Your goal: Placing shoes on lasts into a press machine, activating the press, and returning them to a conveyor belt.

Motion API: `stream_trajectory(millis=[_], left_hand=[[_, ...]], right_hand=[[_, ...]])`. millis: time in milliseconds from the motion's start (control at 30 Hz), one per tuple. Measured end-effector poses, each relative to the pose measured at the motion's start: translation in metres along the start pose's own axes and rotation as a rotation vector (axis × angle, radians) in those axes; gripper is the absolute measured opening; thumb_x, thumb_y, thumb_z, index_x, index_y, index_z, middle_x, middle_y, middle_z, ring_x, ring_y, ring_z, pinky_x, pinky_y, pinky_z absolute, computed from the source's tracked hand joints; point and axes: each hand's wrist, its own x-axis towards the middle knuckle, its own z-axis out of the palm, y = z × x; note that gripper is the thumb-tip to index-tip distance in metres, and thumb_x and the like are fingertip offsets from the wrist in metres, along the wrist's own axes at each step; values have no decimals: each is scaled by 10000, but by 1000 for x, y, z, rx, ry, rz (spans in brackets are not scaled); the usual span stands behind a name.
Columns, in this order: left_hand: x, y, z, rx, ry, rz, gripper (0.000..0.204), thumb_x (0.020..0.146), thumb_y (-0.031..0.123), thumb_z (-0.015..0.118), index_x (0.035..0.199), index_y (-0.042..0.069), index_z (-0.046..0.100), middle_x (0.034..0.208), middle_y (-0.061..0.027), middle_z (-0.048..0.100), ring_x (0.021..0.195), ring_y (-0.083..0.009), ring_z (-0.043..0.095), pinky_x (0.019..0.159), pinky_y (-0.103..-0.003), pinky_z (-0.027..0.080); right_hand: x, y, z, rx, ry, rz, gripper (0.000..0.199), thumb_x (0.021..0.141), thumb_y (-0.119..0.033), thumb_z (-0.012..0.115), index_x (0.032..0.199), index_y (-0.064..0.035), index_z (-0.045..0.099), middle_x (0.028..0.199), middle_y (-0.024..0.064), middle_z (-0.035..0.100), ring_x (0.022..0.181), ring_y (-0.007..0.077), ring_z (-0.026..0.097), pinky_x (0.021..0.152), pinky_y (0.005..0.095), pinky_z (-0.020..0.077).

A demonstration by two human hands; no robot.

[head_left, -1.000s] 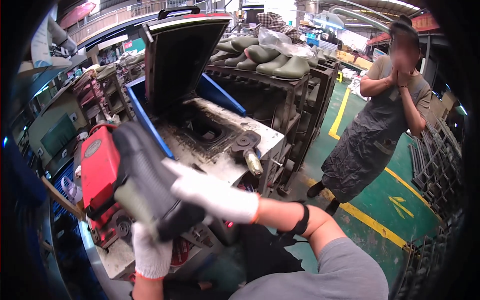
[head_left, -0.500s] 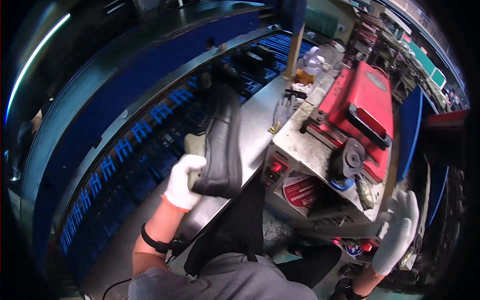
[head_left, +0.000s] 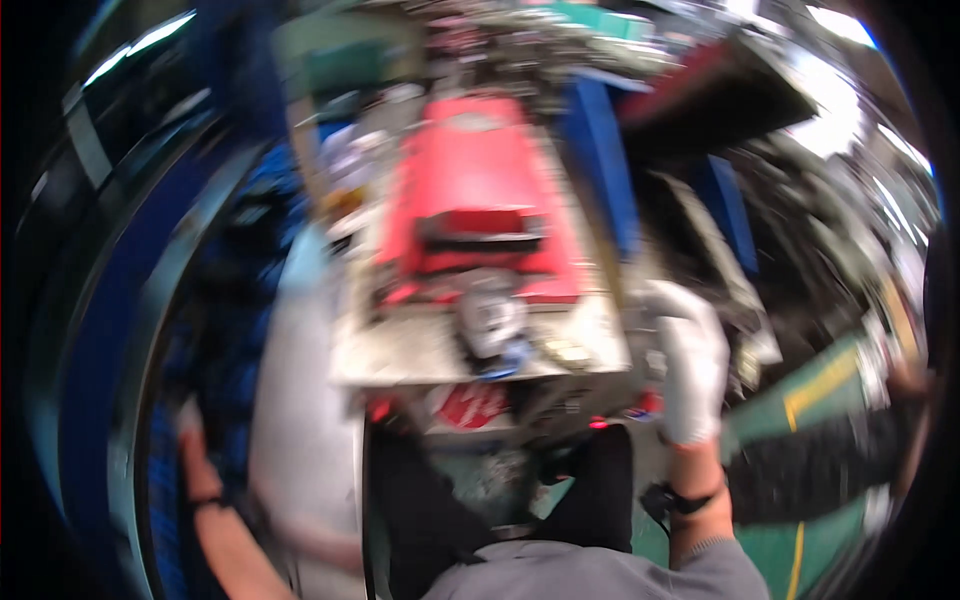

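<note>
Left of the red machine point(head_left: 480, 200), low at the edge of the blurred view, the left hand point(head_left: 188, 418) in a pale glove reaches down beside a curved blue rail point(head_left: 100, 330); its bare forearm runs up from the lower edge with a dark band at the wrist, and whether its fingers are curled or spread cannot be told through the smear. Beside it lies a long, smooth, pale grey surface point(head_left: 300, 400). The red machine itself is boxy with a glossy lid and a dark slot across its front, standing on a scuffed grey metal bench point(head_left: 420, 350). Before the machine sits a small rounded grey and white object point(head_left: 490, 320). Right of the machine, the right hand point(head_left: 690, 365) in a white knitted glove is raised upright, fingers loosely extended and holding nothing, close to the bench's right corner, a dark band on the wrist. Further right lies green floor with a yellow line point(head_left: 820, 400).
</note>
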Motion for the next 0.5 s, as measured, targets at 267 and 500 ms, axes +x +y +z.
stream_trajectory(millis=[267, 500], left_hand=[[-13, 353, 148, -29, -134, 150, 645, 913, 97, 616, 1535, -21, 492, 1534, -221, 548, 1470, -331, 483, 1244, -430, 355], [-83, 647, 150, -419, -196, 1021, 493, 865, 42, 669, 1349, -34, 608, 1356, -238, 629, 1278, -410, 593, 1123, -463, 443]], right_hand=[[-26, 22, 5, -573, -180, -254, 458, 956, -296, 703, 1338, -45, 671, 1258, 140, 658, 1141, 353, 624, 1031, 438, 496], [-14, 67, 44, -623, -332, -200, 450, 1032, -390, 569, 1374, -100, 610, 1102, 190, 689, 1021, 391, 688, 923, 509, 528]])
